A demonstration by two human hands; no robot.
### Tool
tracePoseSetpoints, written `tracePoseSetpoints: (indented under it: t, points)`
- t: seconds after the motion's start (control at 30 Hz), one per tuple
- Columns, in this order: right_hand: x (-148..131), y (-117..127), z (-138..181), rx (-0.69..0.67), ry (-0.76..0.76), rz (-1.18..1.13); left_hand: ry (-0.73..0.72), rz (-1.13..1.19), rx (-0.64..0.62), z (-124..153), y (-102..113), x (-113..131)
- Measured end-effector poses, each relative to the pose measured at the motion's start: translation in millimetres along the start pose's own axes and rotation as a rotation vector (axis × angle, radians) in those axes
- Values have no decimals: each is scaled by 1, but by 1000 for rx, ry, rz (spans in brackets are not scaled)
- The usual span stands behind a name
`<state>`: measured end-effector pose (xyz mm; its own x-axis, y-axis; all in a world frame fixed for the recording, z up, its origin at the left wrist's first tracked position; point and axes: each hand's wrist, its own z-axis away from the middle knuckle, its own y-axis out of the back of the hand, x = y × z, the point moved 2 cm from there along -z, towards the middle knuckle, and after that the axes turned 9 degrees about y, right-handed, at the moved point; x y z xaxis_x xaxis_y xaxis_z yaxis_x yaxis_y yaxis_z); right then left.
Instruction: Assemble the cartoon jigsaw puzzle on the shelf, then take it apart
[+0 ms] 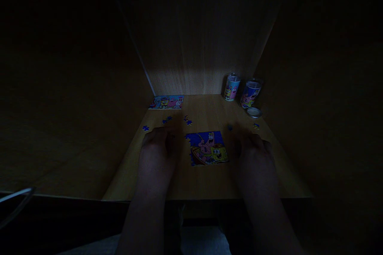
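Note:
A partly assembled jigsaw puzzle point(206, 148) lies flat on the wooden surface between my hands. It shows a pink and a yellow cartoon figure on blue, and its left edge is jagged with knobs. My left hand point(155, 147) is left of it, fingers curled down; dark shade hides what they pinch, if anything. Close to those fingers is a small dark puzzle piece point(173, 137). My right hand point(254, 153) rests just right of the puzzle, its fingers bent inward and their tips in shadow. Beyond it lies a dark loose piece point(229, 127).
Loose blue puzzle pieces point(145, 128) lie at the left, others point(189, 122) behind the puzzle, and one point(256, 126) at the right. A second assembled puzzle point(166, 102) lies back left. Two printed cans point(230, 89) point(249, 95) and a round lid point(254, 112) stand back right. Wooden walls enclose the surface.

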<state>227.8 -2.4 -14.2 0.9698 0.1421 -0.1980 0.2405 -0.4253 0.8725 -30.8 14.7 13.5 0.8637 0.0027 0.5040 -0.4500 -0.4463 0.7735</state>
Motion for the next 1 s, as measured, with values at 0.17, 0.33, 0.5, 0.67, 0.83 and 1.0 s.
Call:
tracePoseSetpoints:
  t: [0.17,0.33,0.5,0.67,0.83,1.0]
  points:
    - [1,3,-3,-32,35,14,16,42,9,0,-1,1]
    - [2,2,-1,-22,39,103,57,72,17,0,2,3]
    - [1,0,3,-22,32,210,84,102,7,0,4,4]
    - [-1,1,2,-36,-28,196,80,108,10,0,0,0]
    - [0,2,-2,-41,-67,93,44,133,6,0,-2,-1]
    - [5,4,-5,-3,-65,-179,-3,169,-11,1,-1,6]
